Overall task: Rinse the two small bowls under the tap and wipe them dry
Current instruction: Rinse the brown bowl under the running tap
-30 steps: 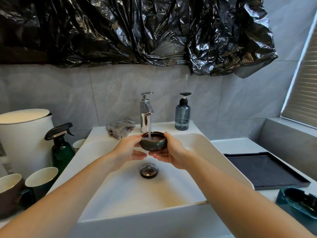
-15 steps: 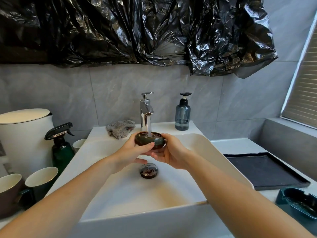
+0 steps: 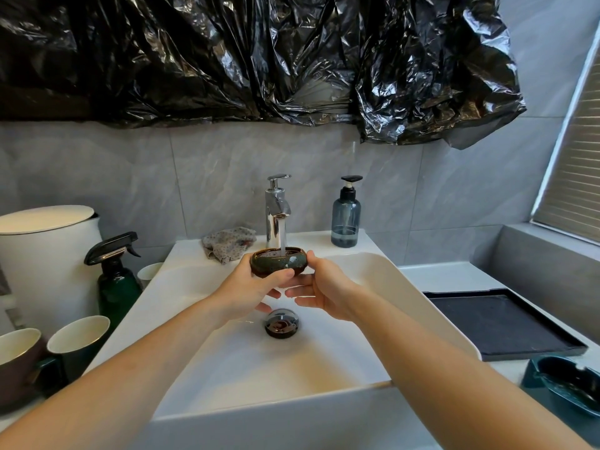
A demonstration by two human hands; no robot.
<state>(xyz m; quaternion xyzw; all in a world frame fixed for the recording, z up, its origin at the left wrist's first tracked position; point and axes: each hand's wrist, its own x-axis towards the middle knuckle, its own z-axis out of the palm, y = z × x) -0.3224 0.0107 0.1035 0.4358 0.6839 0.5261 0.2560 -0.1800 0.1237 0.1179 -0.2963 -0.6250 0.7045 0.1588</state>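
Rinsing first small bowl under the running tap over the sink, left hand gripping it, right hand cupping its far side; next: tip out, reach for the cloth.

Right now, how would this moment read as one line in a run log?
step: rinsing | small bowl under running tap | left hand grips bowl | right hand steadies it | cloth untouched behind sink

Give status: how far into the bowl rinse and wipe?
Nothing looks finished. In hand: left hand and right hand hold one small bowl under the running tap. Left: wiping it with the cloth, untouched behind the sink; second bowl not visible.
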